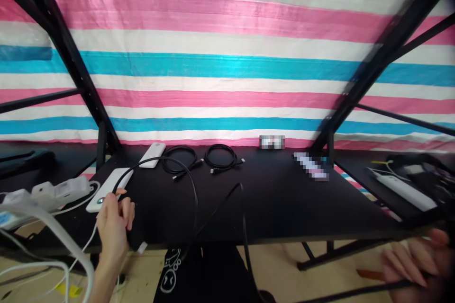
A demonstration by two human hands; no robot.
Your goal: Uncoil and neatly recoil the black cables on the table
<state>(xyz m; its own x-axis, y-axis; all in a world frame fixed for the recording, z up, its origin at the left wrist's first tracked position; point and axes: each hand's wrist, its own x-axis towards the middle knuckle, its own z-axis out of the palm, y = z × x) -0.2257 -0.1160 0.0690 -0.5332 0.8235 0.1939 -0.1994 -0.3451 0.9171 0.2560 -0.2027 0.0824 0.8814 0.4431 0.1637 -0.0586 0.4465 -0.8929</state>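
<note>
Black tabletop (284, 203); thin black cable (195, 196) inside your curled left hand (114, 217), lower left, and curled right hand (412, 260), lower right.

Behind the black table (284, 208) hangs a striped sheet (213, 14). Black poles (69, 57) rise by the table's back corners. White plugs (43, 192) sit to its left, a long white thing (407, 190) to its right.

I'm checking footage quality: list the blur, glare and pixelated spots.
Head view: right hand blurred and dim, left hand clearer; head view: glare lightens the striped sheet in the middle; head view: coarse pixels mask one item at the back of the table, another item toward its right.
</note>
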